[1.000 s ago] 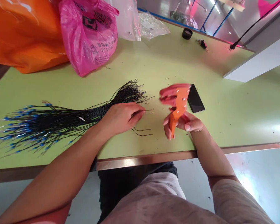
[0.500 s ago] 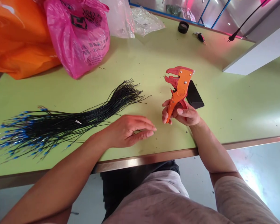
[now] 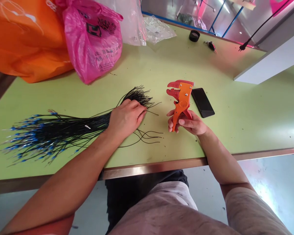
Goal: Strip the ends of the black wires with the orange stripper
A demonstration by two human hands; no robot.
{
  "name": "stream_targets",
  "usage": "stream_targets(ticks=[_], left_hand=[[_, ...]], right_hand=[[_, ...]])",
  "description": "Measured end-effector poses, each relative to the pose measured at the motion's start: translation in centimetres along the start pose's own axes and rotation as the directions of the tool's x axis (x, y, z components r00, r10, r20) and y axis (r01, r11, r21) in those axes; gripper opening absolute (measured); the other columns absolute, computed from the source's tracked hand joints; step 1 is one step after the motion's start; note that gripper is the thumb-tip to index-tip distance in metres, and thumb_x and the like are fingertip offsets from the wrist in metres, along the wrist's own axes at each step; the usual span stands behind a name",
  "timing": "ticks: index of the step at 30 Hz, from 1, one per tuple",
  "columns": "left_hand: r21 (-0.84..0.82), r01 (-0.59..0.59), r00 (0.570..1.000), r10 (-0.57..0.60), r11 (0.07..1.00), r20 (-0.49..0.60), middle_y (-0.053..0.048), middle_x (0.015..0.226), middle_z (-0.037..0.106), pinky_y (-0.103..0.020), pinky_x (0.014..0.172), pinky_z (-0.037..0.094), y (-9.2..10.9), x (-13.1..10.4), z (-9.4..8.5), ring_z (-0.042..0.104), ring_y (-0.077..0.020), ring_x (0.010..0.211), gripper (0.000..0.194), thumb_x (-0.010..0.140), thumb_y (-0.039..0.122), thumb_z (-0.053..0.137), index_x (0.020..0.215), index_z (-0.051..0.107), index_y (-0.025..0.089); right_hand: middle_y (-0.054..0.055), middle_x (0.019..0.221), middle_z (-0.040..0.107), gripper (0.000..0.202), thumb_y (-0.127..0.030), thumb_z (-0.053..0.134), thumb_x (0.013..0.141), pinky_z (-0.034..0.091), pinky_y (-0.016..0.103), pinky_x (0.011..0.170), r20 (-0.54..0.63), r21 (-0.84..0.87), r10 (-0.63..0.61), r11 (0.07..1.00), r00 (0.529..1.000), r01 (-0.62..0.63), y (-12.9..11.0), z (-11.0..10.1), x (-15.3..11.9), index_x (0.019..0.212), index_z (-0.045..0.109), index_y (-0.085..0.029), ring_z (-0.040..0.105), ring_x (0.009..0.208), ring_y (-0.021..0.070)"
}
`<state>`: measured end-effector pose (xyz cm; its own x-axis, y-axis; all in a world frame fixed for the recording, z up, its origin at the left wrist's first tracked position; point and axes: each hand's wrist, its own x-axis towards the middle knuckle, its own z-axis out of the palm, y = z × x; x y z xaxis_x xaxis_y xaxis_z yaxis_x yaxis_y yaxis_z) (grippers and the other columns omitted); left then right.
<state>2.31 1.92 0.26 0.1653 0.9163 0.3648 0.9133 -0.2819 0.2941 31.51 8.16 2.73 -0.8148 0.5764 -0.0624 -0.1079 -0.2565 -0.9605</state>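
Note:
A long bundle of thin black wires (image 3: pixel 71 128) lies across the left half of the green table, with blue pieces and bare metal tips at its left end. My left hand (image 3: pixel 126 118) rests over the bundle near its loose right end, fingers bent down and pressed together; what they pinch is hidden. Several separate wires curve out below that hand. My right hand (image 3: pixel 188 124) is wrapped round the handles of an orange and red wire stripper (image 3: pixel 182 98), held upright with its jaws apart and pointing left. Nothing is between the jaws.
A black phone (image 3: pixel 203 102) lies right of the stripper. Behind are an orange bag (image 3: pixel 26 42), a pink plastic bag (image 3: pixel 93 45), clear bags (image 3: pixel 158 29), a black ring (image 3: pixel 194 36) and keys (image 3: pixel 211 46). A grey panel (image 3: pixel 267 62) stands at the right; the table's metal edge (image 3: pixel 152 168) is nearest me.
My left hand has moved up and left from the bare table onto the wires, uncovering several loose ends. My right hand has brought the stripper slightly left and down, showing more of the phone.

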Motion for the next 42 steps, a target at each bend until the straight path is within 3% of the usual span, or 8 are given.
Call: stream_targets(ticks=[4, 9, 16, 23, 32, 42], left_hand=[[-0.104, 0.049, 0.997, -0.055, 0.993, -0.053, -0.011, 0.104, 0.078, -0.037, 0.070, 0.054, 0.7, 0.0, -0.3, 0.073, -0.0286, 0.096, 0.020, 0.101, 0.031, 0.060, 0.101, 0.078, 0.023], [-0.326, 0.127, 0.989, -0.143, 0.937, -0.024, -0.003, 0.091, 0.081, -0.030, 0.066, 0.051, 1.5, -0.1, -1.2, 0.068, -0.0173, 0.067, 0.022, 0.101, 0.037, 0.062, 0.111, 0.074, 0.022], [-0.457, 0.070, 0.980, -0.147, 0.887, -0.136, -0.005, 0.087, 0.079, -0.032, 0.076, 0.055, 1.8, 0.1, -2.1, 0.071, -0.0199, 0.080, 0.029, 0.103, 0.045, 0.061, 0.101, 0.078, 0.021], [-0.682, 0.162, 0.964, -0.261, 0.713, -0.044, -0.001, 0.075, 0.069, -0.025, 0.051, 0.042, 1.9, -0.2, -1.3, 0.055, -0.0123, 0.058, 0.031, 0.103, 0.047, 0.063, 0.110, 0.073, 0.019], [-0.716, 0.161, 0.956, -0.288, 0.679, -0.059, 0.003, 0.062, 0.057, -0.023, 0.046, 0.030, 2.5, 0.1, -2.1, 0.041, -0.0093, 0.050, 0.030, 0.097, 0.048, 0.071, 0.097, 0.076, 0.018], [-0.693, 0.127, 0.965, -0.251, 0.710, -0.080, 0.003, 0.064, 0.060, -0.023, 0.049, 0.035, 2.5, 0.0, -1.8, 0.044, -0.0102, 0.052, 0.027, 0.099, 0.044, 0.068, 0.100, 0.076, 0.018]], right_hand=[[0.007, 0.097, 0.078, 0.045, -0.045, 0.084, 0.093, 0.058, 0.028, 0.064, 0.005, -0.002, 0.007, 1.000, 1.000, -0.007, 0.4, -0.2, 0.1, 0.123, 0.070, -0.015, 0.079, 0.086, 0.0222], [0.009, 0.099, 0.078, 0.047, -0.043, 0.083, 0.095, 0.058, 0.027, 0.063, 0.059, -0.012, 0.037, 0.999, 0.998, -0.036, 0.8, -0.7, -0.1, 0.130, 0.068, -0.015, 0.080, 0.087, 0.0223], [0.009, 0.101, 0.078, 0.047, -0.039, 0.081, 0.097, 0.057, 0.026, 0.063, 0.149, -0.020, 0.079, 0.997, 0.986, -0.077, 0.9, -0.6, -0.1, 0.134, 0.067, -0.014, 0.080, 0.089, 0.0217], [0.008, 0.097, 0.078, 0.045, -0.037, 0.084, 0.095, 0.054, 0.024, 0.062, 0.164, -0.016, 0.130, 0.991, 0.978, -0.129, 0.7, 0.1, -0.1, 0.130, 0.069, -0.013, 0.080, 0.086, 0.0197], [0.008, 0.097, 0.079, 0.045, -0.038, 0.085, 0.095, 0.053, 0.024, 0.061, 0.173, -0.021, 0.142, 0.990, 0.975, -0.140, 1.0, 0.4, -0.1, 0.129, 0.070, -0.013, 0.079, 0.084, 0.0195], [0.007, 0.093, 0.078, 0.043, -0.040, 0.085, 0.094, 0.049, 0.024, 0.058, 0.144, -0.070, 0.176, 0.983, 0.974, -0.168, 0.6, 1.0, 0.0, 0.124, 0.071, -0.013, 0.077, 0.080, 0.0184]])
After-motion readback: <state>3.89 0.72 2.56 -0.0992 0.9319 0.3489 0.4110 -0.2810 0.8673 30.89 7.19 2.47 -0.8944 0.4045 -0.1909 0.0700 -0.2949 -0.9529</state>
